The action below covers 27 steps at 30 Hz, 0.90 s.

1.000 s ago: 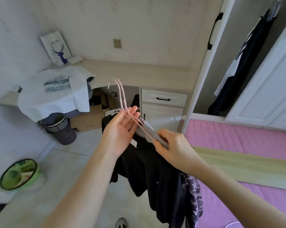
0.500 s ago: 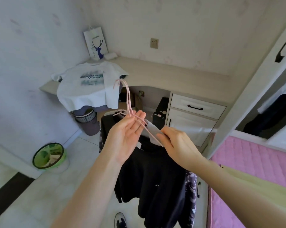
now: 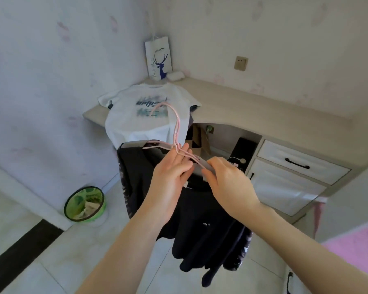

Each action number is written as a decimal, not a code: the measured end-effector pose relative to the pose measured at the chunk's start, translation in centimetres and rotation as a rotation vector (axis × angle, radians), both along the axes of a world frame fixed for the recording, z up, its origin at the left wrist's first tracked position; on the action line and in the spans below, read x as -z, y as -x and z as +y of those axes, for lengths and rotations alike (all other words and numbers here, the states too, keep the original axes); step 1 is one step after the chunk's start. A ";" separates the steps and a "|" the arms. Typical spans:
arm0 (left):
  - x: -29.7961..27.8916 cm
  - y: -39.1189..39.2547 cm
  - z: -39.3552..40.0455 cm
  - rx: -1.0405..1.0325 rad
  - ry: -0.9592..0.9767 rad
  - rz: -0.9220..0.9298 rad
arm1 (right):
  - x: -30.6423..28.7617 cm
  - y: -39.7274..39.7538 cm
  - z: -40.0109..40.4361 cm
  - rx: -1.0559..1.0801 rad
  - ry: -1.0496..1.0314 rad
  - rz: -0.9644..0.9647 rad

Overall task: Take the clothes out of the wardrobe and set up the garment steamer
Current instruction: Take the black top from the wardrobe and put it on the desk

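Head view: pink hangers [image 3: 176,132] with black garments [image 3: 200,219] are pinched by both hands [image 3: 174,177], now carried from wardrobe toward bench [image 3: 242,102]; steamer unseen.

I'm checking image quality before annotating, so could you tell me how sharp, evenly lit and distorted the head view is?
Head view: soft daylight, no harsh glare; strong wide-angle bending of the desk edge; the pink hangers and both hands, left hand and right hand, fairly sharp; the print on the white T-shirt looks smeared.
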State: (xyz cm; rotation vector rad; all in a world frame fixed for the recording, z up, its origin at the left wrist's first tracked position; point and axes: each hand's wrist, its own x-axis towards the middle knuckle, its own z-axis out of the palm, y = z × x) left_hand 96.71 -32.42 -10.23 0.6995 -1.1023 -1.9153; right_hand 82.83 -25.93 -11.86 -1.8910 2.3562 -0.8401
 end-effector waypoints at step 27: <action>2.3 -3.1 -31.6 -0.624 1.001 -1.228 | -2.0 10.5 -29.0 -0.331 0.174 -0.198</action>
